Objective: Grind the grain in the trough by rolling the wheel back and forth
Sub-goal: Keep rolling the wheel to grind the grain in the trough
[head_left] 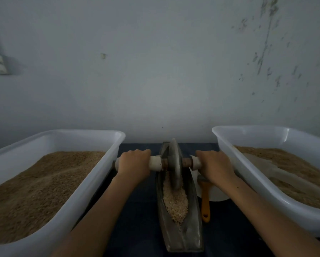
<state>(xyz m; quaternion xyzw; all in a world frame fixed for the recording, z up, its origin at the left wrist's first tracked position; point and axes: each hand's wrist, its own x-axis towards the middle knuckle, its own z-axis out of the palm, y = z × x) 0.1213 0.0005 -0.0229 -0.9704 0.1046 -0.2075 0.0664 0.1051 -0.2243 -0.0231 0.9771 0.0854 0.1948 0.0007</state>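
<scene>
Seemingly mid-grind, the near end of the boat-shaped trough (181,236) holds coarse, pale grain (175,201) – plenty left to crush – while farther up the left hand (135,162) and right hand (214,166) clench the axle handles of the wheel (174,164) standing in the groove.

Dim, bluish, soft-focus picture with dark corners, wide-angle bowing at the edges and faint shadows

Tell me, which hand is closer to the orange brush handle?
The right hand. It grips the axle's right handle almost directly above the orange brush handle. The left hand grips the other handle across the grinding wheel and trough.
</scene>
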